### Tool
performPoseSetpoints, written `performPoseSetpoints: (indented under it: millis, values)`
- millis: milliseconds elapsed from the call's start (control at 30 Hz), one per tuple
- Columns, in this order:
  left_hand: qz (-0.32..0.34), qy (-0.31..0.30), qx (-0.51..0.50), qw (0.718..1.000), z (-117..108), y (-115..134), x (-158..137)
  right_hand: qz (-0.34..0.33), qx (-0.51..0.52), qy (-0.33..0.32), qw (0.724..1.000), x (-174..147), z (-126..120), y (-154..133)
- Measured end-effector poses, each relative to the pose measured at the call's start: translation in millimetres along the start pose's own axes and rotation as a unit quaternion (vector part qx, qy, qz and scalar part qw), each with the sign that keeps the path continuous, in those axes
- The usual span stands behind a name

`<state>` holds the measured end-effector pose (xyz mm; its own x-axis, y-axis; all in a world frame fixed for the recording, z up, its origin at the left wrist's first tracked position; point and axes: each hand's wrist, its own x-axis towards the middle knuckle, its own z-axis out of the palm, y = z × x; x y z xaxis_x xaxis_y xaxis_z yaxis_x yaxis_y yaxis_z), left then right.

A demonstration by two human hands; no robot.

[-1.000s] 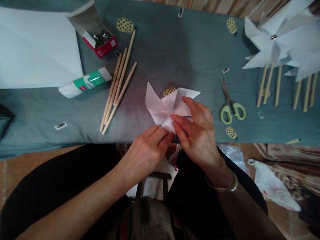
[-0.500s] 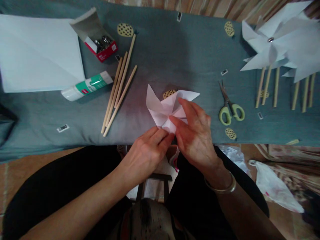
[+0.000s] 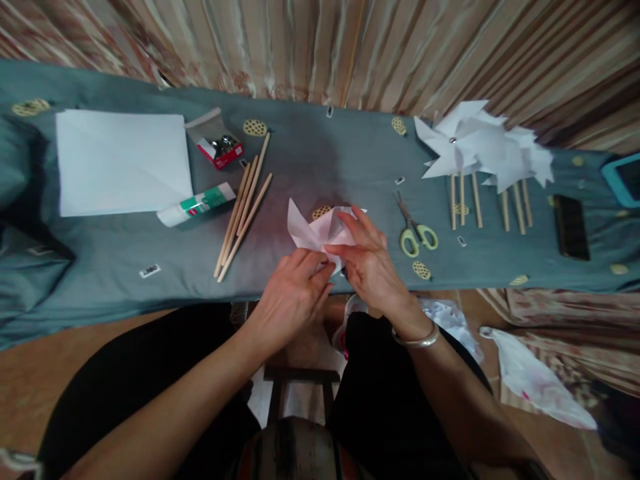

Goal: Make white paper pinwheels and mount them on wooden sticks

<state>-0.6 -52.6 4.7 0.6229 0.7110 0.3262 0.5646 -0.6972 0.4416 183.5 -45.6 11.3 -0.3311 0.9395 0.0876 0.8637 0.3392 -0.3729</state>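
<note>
A white paper pinwheel [image 3: 311,232] is between my hands at the front edge of the table, its blades curled toward the middle. My left hand [image 3: 299,283] pinches its near left edge, fingers bent. With the thumb at the centre and the fingers over the right blade, my right hand [image 3: 367,263] is closed on it too. The paper under my fingertips is hidden. Green-handled scissors [image 3: 414,230] lie slightly open to the right of my right hand. Several wooden sticks [image 3: 243,212] lie to the left of the pinwheel.
A glue stick [image 3: 197,205] touches a stack of white paper [image 3: 123,163] at the left. Behind it stands an open red box [image 3: 223,155] of shiny metal pieces. Finished pinwheels on sticks [image 3: 470,143] lie at the right, near a dark phone [image 3: 571,227]. A curtain [image 3: 310,50] hangs behind.
My view has tilted up and widened, bringing the curtain and the phone into sight. Both hands stay at the pinwheel; the left fingers have shifted a little along its near edge.
</note>
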Motion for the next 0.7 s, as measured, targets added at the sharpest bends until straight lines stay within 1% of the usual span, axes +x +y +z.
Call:
performPoseSetpoints:
  millis: [67,133,267,333,400,533,633,700]
  values:
    - [-0.009,-0.011,0.004,1.0,0,-1,2,0.001,-0.003,-0.005,1.0,0,-1,0]
    - [-0.018,-0.008,-0.002,1.0,-5,-4,5,-0.005,-0.011,-0.005,1.0,1,-1,-1]
    - [-0.029,0.057,-0.023,0.998,-24,-19,6,-0.021,-0.033,-0.019,0.999,2,-1,-2]
    - [-0.046,0.096,-0.031,0.994,-34,-28,6,-0.028,-0.04,-0.028,0.998,2,-1,-2]
    - [-0.072,0.12,-0.035,0.99,-43,-36,4,-0.034,-0.043,-0.031,0.998,2,0,-2]
    - [-0.117,0.126,-0.036,0.984,-52,-43,-1,-0.027,-0.047,-0.027,0.998,0,3,-4]
    - [-0.127,0.124,-0.044,0.983,-54,-45,-5,-0.004,-0.051,-0.017,0.999,0,5,-7]
    - [-0.134,0.111,-0.059,0.983,-53,-47,-7,0.009,-0.052,-0.011,0.999,0,6,-9]
